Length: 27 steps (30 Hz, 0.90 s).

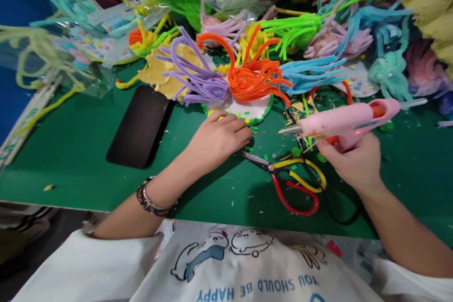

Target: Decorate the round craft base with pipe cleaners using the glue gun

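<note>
— One pink hot-glue gun (348, 120) sits in the right hand (354, 163), fingers clenched round its grip, metal nozzle aimed left and held just above the green table (71, 151).
— And the other hand?
— One left hand (217, 139), fingers curled down onto the near rim of a round white craft base (253, 108). It presses there; whether it pinches anything I cannot tell. A beaded bracelet (152, 200) circles that wrist.
— What stands on the base?
— Two chenille-stem tufts side by side: one orange (256, 75), one purple (196, 75), both splayed outward. The glue nozzle points toward them from the right, near but apart.
— Closer to the body?
— One pair of scissors (293, 181) with a yellow and a red handle loop, lying flat between the two hands, blades pointing left.
— Further out?
— One dark phone (139, 125), face up, left of the left hand. Behind everything, heaps of loose stems in green, blue, pink and yellow, too many to count.
</note>
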### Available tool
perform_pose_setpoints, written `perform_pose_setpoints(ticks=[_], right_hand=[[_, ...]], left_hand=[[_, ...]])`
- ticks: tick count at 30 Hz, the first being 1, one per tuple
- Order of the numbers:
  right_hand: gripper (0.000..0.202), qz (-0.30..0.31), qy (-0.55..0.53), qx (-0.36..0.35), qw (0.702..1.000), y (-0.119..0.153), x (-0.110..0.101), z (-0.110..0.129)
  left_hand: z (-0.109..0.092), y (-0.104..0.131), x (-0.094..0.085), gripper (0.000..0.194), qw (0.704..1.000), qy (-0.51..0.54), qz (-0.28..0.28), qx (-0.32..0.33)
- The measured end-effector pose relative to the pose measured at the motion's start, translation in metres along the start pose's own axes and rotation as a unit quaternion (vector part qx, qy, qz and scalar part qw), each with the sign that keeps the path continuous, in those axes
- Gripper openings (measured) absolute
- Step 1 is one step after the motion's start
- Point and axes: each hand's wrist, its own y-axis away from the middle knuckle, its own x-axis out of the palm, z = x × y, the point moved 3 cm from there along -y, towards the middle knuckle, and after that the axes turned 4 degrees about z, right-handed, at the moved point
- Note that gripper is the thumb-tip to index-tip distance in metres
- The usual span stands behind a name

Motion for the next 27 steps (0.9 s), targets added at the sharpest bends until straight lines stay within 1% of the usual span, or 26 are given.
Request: perform_pose_setpoints(ticks=[10,12,15,19,21,24,27], right_hand=[[0.047,-0.001,0.004,-0.002,1.0,0.001,0.0,0.001],[0.047,0.001,0.011,0.002,1.0,0.002,0.0,0.001],[0.048,0.005,0.015,0.003,1.0,0.002,0.0,0.002],[0.045,-0.004,0.006,0.0,1.0,0.001,0.0,0.006],[0.044,-0.015,-0.005,-0.001,1.0,0.003,0.0,0.011],[0.043,-0.038,-0.014,0.024,0.999,0.006,0.001,0.014],[0.044,-0.023,-0.019,0.027,0.999,0.006,0.004,0.014]], left_hand=[[-0.007,-0.002,-0.003,0.029,0.997,-0.077,-0.019,0.017],[-0.008,-0.002,-0.003,0.03,0.995,-0.094,-0.026,0.014],[-0.007,-0.001,-0.004,0.028,0.992,-0.119,-0.05,0.008],[-0.005,-0.001,-0.008,0.028,0.986,-0.149,-0.069,-0.015],[-0.005,-0.001,-0.01,0.027,0.985,-0.154,-0.067,-0.024],[-0.005,-0.002,-0.011,0.028,0.988,-0.141,-0.063,-0.031],[-0.004,-0.003,-0.01,0.027,0.991,-0.107,-0.072,-0.04]])
